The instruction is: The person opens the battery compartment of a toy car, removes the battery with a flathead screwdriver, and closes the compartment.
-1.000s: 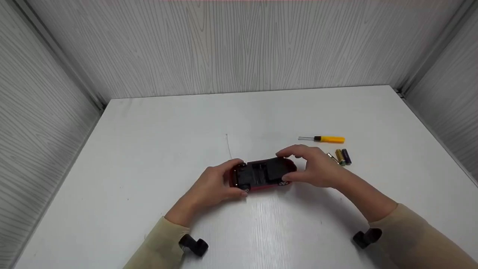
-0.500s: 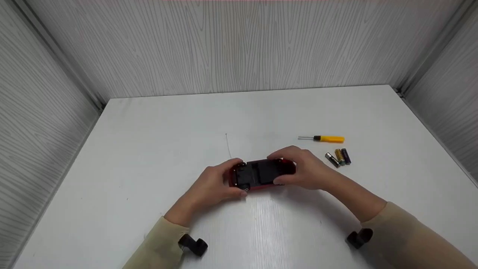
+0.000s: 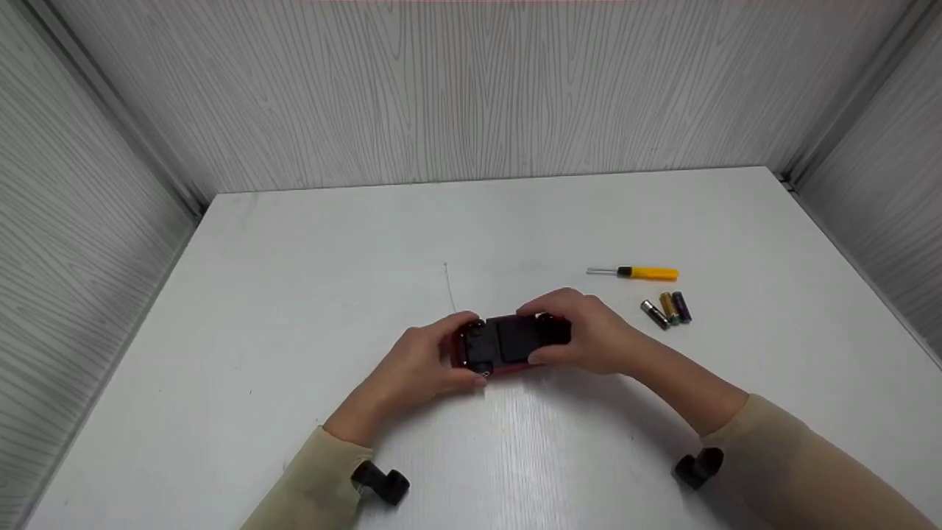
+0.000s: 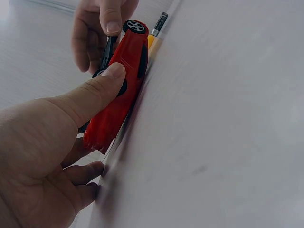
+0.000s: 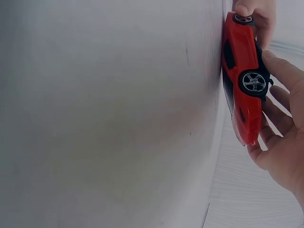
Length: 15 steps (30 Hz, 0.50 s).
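Note:
A red toy car (image 3: 482, 350) lies upside down on the white table, its black underside facing up. My left hand (image 3: 416, 368) grips its left end between thumb and fingers. A flat black cover (image 3: 516, 340) lies over the middle of the underside, and my right hand (image 3: 592, 335) holds it with thumb on the near side and fingers on the far side. In the right wrist view, the red side of the car and a silver-spoked wheel (image 5: 253, 82) show beside my right thumb. My right hand hides part of the car's right end.
A screwdriver (image 3: 651, 273) with a yellow handle lies at the back right. Three small batteries (image 3: 668, 308) lie just in front of it. A thin white antenna-like strand (image 3: 449, 287) extends behind the car. White wood-grain panels enclose the table's back and sides.
My right hand has slid left along the car, carrying the black cover over the open slots in the underside. The left hand and the car have stayed in place.

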Each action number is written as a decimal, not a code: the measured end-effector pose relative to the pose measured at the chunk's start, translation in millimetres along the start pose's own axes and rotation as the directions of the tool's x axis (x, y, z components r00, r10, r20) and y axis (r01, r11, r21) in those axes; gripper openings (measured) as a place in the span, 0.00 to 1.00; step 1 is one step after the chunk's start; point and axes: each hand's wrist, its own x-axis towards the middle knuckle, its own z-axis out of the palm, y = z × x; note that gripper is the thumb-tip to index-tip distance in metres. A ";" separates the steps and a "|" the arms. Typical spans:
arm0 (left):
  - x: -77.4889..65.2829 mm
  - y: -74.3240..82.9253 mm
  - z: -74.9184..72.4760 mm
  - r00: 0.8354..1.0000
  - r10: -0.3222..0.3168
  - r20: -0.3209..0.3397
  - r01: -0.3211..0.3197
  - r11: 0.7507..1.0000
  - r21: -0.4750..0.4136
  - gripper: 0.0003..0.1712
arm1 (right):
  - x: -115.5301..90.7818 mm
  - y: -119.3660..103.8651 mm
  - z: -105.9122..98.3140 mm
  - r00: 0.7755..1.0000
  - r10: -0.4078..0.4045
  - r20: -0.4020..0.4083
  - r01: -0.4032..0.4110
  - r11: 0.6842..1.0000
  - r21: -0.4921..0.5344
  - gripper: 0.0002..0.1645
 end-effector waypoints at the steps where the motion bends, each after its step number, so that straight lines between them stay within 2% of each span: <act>1: 0.1 0.0 0.0 1.000 0.001 0.001 -0.001 1.000 0.001 0.49 | 0.4 -0.2 0.3 1.000 0.005 0.002 -0.005 1.000 0.001 0.35; 15: 0.6 -1.0 0.2 1.000 -0.006 0.002 0.006 1.000 0.011 0.49 | 1.6 0.7 0.7 1.000 0.020 0.015 -0.020 1.000 0.021 0.34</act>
